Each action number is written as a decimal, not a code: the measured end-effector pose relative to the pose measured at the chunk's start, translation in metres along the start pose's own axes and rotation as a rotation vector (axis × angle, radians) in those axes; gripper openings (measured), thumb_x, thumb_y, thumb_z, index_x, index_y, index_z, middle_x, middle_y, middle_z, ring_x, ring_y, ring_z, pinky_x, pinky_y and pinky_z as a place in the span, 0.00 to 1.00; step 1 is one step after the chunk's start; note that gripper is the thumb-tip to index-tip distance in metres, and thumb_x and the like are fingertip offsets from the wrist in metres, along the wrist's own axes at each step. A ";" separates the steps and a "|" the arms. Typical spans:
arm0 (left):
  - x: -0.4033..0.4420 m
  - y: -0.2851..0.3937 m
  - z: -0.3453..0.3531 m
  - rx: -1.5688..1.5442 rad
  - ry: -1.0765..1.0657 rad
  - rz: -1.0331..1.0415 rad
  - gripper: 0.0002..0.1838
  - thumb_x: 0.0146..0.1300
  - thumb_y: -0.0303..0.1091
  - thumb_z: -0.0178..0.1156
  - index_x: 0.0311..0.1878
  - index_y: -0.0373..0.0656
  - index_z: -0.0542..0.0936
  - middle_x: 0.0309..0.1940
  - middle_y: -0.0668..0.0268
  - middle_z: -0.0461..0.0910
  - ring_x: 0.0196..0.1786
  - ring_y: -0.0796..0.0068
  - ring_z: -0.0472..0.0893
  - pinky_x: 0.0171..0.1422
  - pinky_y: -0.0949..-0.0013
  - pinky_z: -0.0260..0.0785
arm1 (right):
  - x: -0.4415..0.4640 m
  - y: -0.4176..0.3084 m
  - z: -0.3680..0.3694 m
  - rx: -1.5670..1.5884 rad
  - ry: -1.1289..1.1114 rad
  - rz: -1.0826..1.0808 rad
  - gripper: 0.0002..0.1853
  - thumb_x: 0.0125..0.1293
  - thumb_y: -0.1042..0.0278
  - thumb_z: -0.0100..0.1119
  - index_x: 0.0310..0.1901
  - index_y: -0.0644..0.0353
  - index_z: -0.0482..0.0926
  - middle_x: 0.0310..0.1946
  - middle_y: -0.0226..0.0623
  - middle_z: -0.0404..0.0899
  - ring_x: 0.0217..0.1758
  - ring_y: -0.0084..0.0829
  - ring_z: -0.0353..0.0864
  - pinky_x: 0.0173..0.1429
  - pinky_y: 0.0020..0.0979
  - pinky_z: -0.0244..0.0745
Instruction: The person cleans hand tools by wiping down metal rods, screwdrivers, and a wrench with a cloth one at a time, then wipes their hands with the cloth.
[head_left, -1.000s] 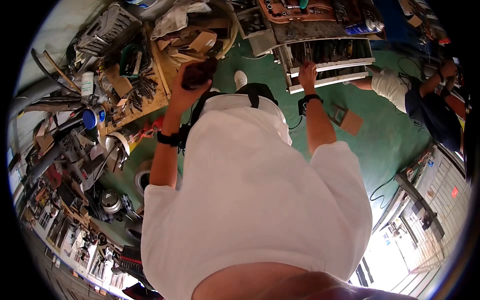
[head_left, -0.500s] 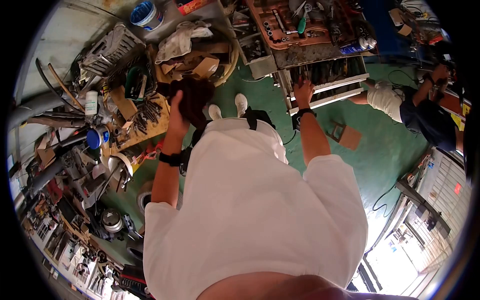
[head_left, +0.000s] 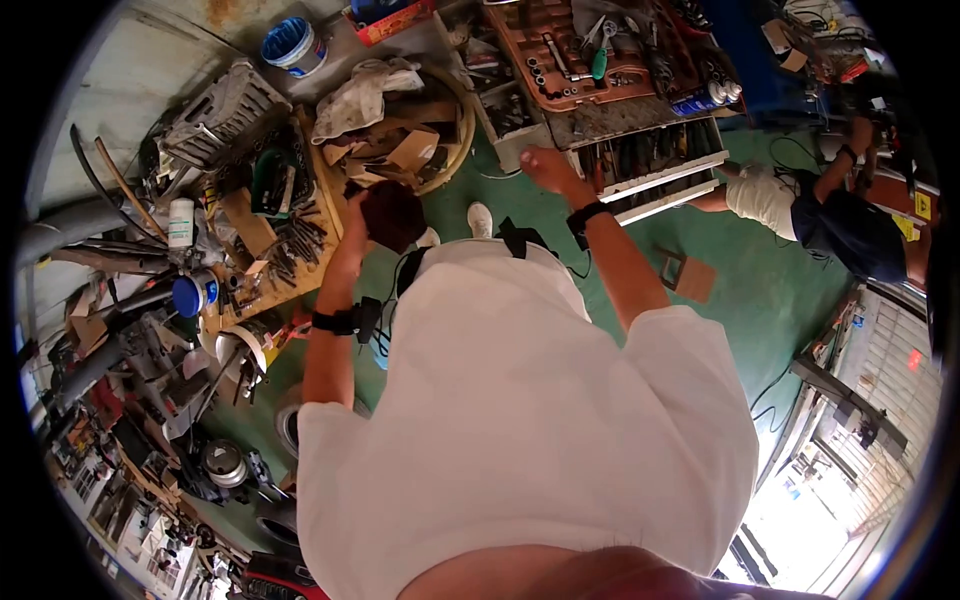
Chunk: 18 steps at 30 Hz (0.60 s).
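Floor (head_left: 760, 290) spread green beneath me, with the tool cabinet (head_left: 665, 172) ahead, its drawers pulled out. To its left stood the tub (head_left: 466, 130) of cardboard scraps. Near that tub, my left hand (head_left: 353, 226) gripped the dark brown bundle (head_left: 394, 214). By the drawers' left end, my right hand (head_left: 546, 168) had curled fingers; whether around anything, I couldn't tell.
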<state>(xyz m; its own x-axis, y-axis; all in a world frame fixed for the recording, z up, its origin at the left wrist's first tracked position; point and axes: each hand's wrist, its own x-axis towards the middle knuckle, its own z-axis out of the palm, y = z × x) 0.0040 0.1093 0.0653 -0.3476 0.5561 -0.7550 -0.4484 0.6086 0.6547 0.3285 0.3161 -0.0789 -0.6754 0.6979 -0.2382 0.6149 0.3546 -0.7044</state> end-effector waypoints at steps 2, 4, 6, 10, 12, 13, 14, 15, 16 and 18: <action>-0.020 0.016 0.009 0.180 -0.037 -0.084 0.37 0.73 0.61 0.43 0.71 0.40 0.68 0.65 0.59 0.75 0.66 0.64 0.73 0.72 0.65 0.60 | 0.021 -0.024 0.007 -0.042 -0.003 -0.003 0.13 0.66 0.68 0.57 0.51 0.62 0.77 0.38 0.52 0.82 0.44 0.53 0.82 0.48 0.45 0.78; -0.005 0.006 0.003 0.348 -0.140 -0.032 0.39 0.72 0.63 0.43 0.70 0.37 0.69 0.65 0.58 0.75 0.65 0.63 0.74 0.71 0.65 0.61 | 0.057 -0.028 0.017 -0.092 -0.004 -0.015 0.15 0.66 0.68 0.57 0.53 0.62 0.76 0.40 0.54 0.82 0.47 0.54 0.82 0.50 0.46 0.78; 0.015 -0.017 -0.006 0.457 -0.224 0.040 0.40 0.71 0.63 0.44 0.69 0.36 0.69 0.65 0.57 0.75 0.65 0.62 0.75 0.70 0.65 0.61 | 0.095 -0.023 0.034 -0.104 0.286 -0.257 0.22 0.60 0.71 0.58 0.57 0.64 0.71 0.41 0.60 0.80 0.45 0.60 0.79 0.49 0.52 0.75; 0.038 -0.037 -0.012 0.640 -0.162 0.130 0.39 0.70 0.63 0.48 0.64 0.31 0.72 0.64 0.55 0.75 0.61 0.61 0.75 0.66 0.63 0.63 | 0.149 -0.027 0.029 -0.076 0.281 -0.223 0.28 0.61 0.69 0.61 0.63 0.66 0.67 0.43 0.61 0.80 0.45 0.60 0.80 0.49 0.54 0.76; 0.015 -0.029 -0.010 0.318 -0.099 -0.009 0.39 0.70 0.63 0.49 0.66 0.33 0.72 0.63 0.56 0.75 0.60 0.62 0.74 0.66 0.63 0.63 | 0.169 -0.023 0.034 -0.109 0.115 0.089 0.29 0.62 0.67 0.63 0.63 0.67 0.66 0.43 0.60 0.81 0.46 0.60 0.81 0.48 0.56 0.77; 0.010 -0.027 -0.013 0.318 -0.091 -0.011 0.39 0.70 0.63 0.49 0.66 0.33 0.72 0.63 0.56 0.75 0.60 0.62 0.74 0.66 0.63 0.63 | 0.172 -0.020 0.035 -0.109 0.110 0.144 0.26 0.64 0.66 0.63 0.61 0.67 0.69 0.43 0.59 0.81 0.47 0.58 0.81 0.48 0.54 0.80; 0.005 -0.027 -0.016 0.181 -0.054 -0.016 0.39 0.70 0.63 0.50 0.66 0.34 0.73 0.62 0.57 0.75 0.60 0.62 0.74 0.67 0.63 0.62 | 0.178 -0.019 0.036 -0.101 0.106 0.142 0.26 0.64 0.66 0.63 0.61 0.67 0.69 0.43 0.59 0.81 0.47 0.58 0.81 0.48 0.54 0.80; 0.002 -0.025 -0.020 0.058 -0.024 -0.021 0.38 0.70 0.62 0.50 0.66 0.35 0.73 0.61 0.58 0.76 0.60 0.62 0.74 0.68 0.63 0.62 | 0.193 0.000 0.046 -0.202 0.129 0.032 0.24 0.65 0.67 0.63 0.60 0.67 0.70 0.42 0.59 0.80 0.47 0.58 0.81 0.48 0.53 0.80; -0.002 -0.025 -0.025 0.092 -0.034 -0.035 0.38 0.70 0.62 0.50 0.66 0.35 0.73 0.61 0.58 0.76 0.60 0.62 0.74 0.68 0.63 0.62 | 0.183 -0.004 0.047 -0.296 0.158 -0.058 0.22 0.66 0.67 0.62 0.58 0.66 0.72 0.42 0.59 0.80 0.48 0.57 0.81 0.49 0.51 0.81; -0.010 -0.020 -0.032 0.013 0.037 0.058 0.36 0.70 0.61 0.51 0.66 0.37 0.74 0.61 0.58 0.75 0.60 0.64 0.74 0.69 0.65 0.61 | 0.178 -0.013 0.042 -0.288 0.063 0.108 0.18 0.68 0.70 0.59 0.57 0.66 0.73 0.47 0.60 0.78 0.49 0.56 0.81 0.49 0.51 0.82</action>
<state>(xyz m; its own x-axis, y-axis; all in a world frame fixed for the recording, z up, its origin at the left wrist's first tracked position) -0.0100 0.0729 0.0586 -0.4030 0.5696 -0.7164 -0.4162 0.5830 0.6977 0.1833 0.4092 -0.1401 -0.5785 0.7755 -0.2529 0.7781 0.4316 -0.4564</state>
